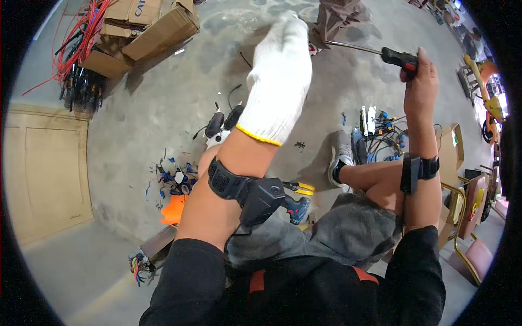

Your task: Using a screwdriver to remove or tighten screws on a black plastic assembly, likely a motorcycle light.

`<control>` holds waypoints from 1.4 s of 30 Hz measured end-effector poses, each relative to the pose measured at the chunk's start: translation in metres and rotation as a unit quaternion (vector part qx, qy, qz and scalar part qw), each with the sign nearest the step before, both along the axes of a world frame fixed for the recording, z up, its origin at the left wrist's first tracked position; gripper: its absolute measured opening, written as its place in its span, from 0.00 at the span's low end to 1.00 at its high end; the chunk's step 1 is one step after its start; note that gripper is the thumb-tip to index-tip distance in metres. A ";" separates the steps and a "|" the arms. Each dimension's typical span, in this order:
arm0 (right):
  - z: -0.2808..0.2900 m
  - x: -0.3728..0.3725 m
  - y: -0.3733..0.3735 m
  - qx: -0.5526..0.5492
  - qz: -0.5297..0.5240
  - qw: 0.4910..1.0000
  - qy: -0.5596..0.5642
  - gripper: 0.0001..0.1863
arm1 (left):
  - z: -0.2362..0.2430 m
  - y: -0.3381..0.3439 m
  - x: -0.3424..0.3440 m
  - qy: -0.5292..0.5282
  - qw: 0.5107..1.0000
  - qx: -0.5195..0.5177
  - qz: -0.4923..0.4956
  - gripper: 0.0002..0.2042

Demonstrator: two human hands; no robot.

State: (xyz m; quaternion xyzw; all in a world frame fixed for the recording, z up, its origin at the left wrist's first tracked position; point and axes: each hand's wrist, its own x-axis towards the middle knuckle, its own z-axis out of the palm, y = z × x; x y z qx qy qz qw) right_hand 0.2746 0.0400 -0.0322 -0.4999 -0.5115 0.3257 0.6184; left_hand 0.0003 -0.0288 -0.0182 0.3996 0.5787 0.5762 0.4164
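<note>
My right hand is closed round the black and red handle of a screwdriver. Its long metal shaft points left, the tip close to a small red and white thing beside my left hand. A white knitted glove with a yellow cuff covers my left hand, which reaches far forward, rounded and closed. Its fingertips are turned away, so whatever it grips is hidden. A thin black wire shows just left of the glove.
Cardboard boxes and red cable lie far left. Between my legs are yellow-handled pliers and a blue power drill. Blue parts and wires lie right of my shoe; more scraps lie left. Brown cloth is ahead.
</note>
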 end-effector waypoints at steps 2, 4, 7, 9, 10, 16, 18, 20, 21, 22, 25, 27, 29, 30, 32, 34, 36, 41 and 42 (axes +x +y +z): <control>-0.006 0.001 0.008 0.005 -0.055 0.997 0.057 0.18 | -0.007 0.006 -0.005 -0.143 0.989 0.038 0.023 0.17; -0.030 0.066 0.041 -0.015 -0.064 0.995 0.076 0.14 | 0.000 0.019 0.001 -0.222 0.975 -0.009 0.015 0.16; -0.080 0.059 0.057 -0.054 0.041 0.990 -0.124 0.21 | -0.003 0.025 0.009 -0.306 0.949 -0.079 -0.002 0.15; -0.101 -0.006 0.049 -0.187 -0.007 0.982 -0.035 0.25 | -0.009 0.021 0.001 -0.330 0.937 -0.113 -0.008 0.14; -0.125 -0.022 0.052 -0.206 -0.012 0.977 -0.054 0.24 | -0.004 0.019 -0.003 -0.359 0.927 -0.106 -0.007 0.16; -0.367 0.015 -0.030 -0.263 0.090 0.852 -0.444 0.19 | -0.037 0.047 0.037 -0.287 0.957 0.009 -0.042 0.19; -0.415 -0.079 -0.105 -0.380 0.085 0.877 -0.280 0.16 | -0.059 0.028 -0.006 -0.180 0.981 0.066 0.008 0.19; -0.464 -0.049 -0.138 -0.428 0.041 0.856 -0.286 0.17 | -0.038 0.021 0.005 -0.198 0.979 0.040 -0.022 0.20; -0.473 -0.049 -0.143 -0.425 0.036 0.865 -0.266 0.17 | -0.021 0.013 0.001 -0.207 0.977 0.029 -0.030 0.20; -0.477 -0.052 -0.156 -0.492 0.009 0.840 -0.228 0.17 | -0.025 0.012 -0.001 -0.215 0.976 0.000 -0.038 0.20; -0.481 -0.092 -0.165 -0.484 -0.055 0.856 -0.173 0.18 | -0.018 0.006 -0.020 -0.231 0.969 -0.078 -0.028 0.20; -0.482 -0.120 -0.171 -0.526 -0.009 0.831 -0.183 0.17 | -0.015 -0.001 -0.036 -0.233 0.966 -0.113 -0.009 0.20; -0.510 -0.115 -0.177 -0.503 0.025 0.823 -0.262 0.17 | -0.011 -0.004 -0.036 -0.245 0.960 -0.137 -0.010 0.21; -0.530 -0.104 -0.179 -0.488 0.036 0.818 -0.302 0.16 | -0.009 -0.003 -0.034 -0.252 0.956 -0.146 -0.013 0.21; -0.570 -0.088 -0.178 -0.450 0.061 0.807 -0.378 0.16 | 0.000 -0.004 -0.033 -0.266 0.951 -0.156 -0.020 0.21; -0.605 -0.021 -0.161 -0.328 0.138 0.670 -0.651 0.14 | 0.010 0.001 -0.023 -0.306 0.938 -0.150 -0.057 0.21; -0.619 -0.043 -0.167 -0.332 0.170 0.673 -0.639 0.14 | 0.005 0.002 -0.028 -0.301 0.937 -0.168 -0.051 0.22; -0.583 -0.056 -0.152 -0.387 0.056 0.846 -0.362 0.16 | 0.003 0.018 -0.028 -0.343 0.925 -0.150 -0.063 0.21; -0.568 -0.013 -0.133 -0.360 0.005 0.881 -0.306 0.16 | 0.010 0.021 -0.017 -0.387 0.909 -0.123 -0.098 0.21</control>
